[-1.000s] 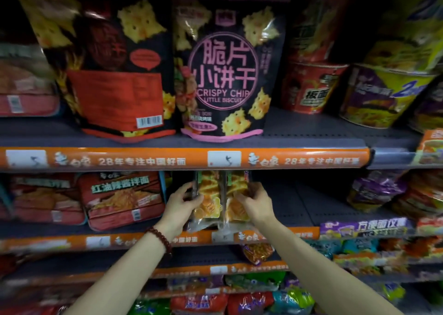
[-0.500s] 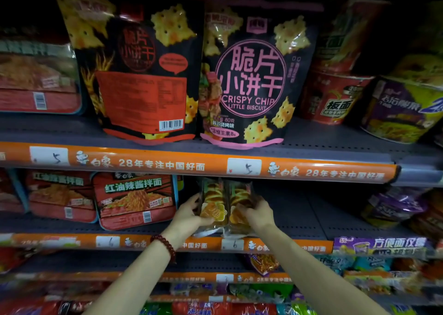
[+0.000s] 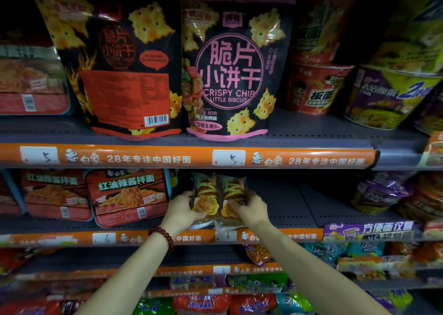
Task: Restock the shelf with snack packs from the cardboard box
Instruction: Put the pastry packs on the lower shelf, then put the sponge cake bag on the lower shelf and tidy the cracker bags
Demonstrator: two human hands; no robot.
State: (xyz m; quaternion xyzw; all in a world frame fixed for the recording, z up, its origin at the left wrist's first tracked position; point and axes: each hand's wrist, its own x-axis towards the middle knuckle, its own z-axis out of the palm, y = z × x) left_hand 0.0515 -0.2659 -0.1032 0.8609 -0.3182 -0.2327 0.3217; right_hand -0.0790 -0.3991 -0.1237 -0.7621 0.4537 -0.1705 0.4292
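Observation:
Two clear snack packs with orange-yellow contents stand side by side on the second shelf point(image 3: 282, 206), near its front edge. My left hand point(image 3: 182, 208) grips the left snack pack point(image 3: 206, 194) from its left side. My right hand point(image 3: 251, 210) grips the right snack pack point(image 3: 233, 192) from its right side. Both packs stand upright and touch each other. A red bead bracelet point(image 3: 163, 236) is on my left wrist. The cardboard box is out of view.
Red noodle trays point(image 3: 127, 194) stand just left of the packs. Bare grey shelf lies to their right, then purple bags point(image 3: 381, 194). Two big black biscuit bags point(image 3: 230, 70) and noodle cups point(image 3: 311, 87) fill the shelf above. Lower shelves hold several bright packets.
Both hands have pushed the two packs a little further back onto the shelf. The camera has shifted, so the shelves sit lower and further right in view.

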